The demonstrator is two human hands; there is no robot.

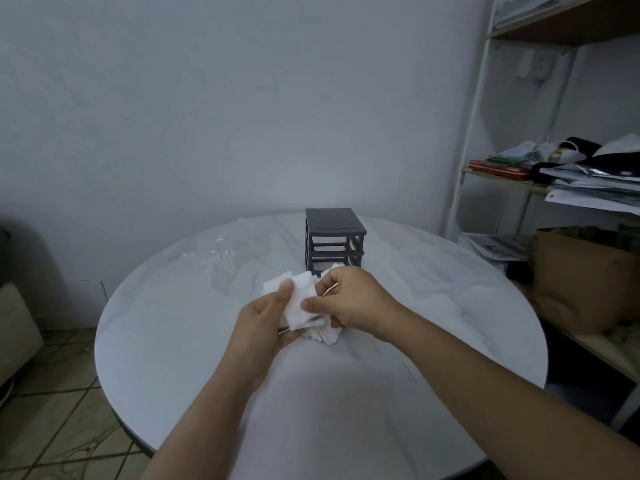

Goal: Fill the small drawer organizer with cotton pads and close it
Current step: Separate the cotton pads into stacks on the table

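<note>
Both forearms reach in from the near edge and meet over the middle of the table (pixel 433 289). The left hand (pixel 265 322) lies palm up, fingers cupped beneath a bunch of cotton pads (pixel 304 306), its thumb (pixel 285 289) pressed down on the top pad. The right hand (pixel 356 303) comes in from the right with its back upward, wrist slightly bent. It pinches the same bunch between thumb and curled fingers. Both hands grasp the pads, which are held just above the tabletop.

The pads are white, square and soft-looking with fuzzy edges. They are loosely stacked and fan out unevenly, with some corners poking past the fingers on the far side and below the right hand.

Just beyond the hands, towards the far edge, stands the small drawer organizer (pixel 332 230). It is a dark grey plastic cube with a flat ridged top and three stacked tiers. Its lowest tier is partly hidden behind the pads, and I cannot tell how its drawers sit.

The table is round, with a smooth, glossy white top faintly veined like marble. To the far left of the organizer lies a crumpled clear plastic bag (pixel 225 252).

On the right a white metal shelving unit (pixel 478 98) with wooden boards holds heaped papers (pixel 595 192), and low down there is a brown paper bag (pixel 585 271). Any print on them is too blurred to read. The floor (pixel 52 393) at the near left is beige tile.
</note>
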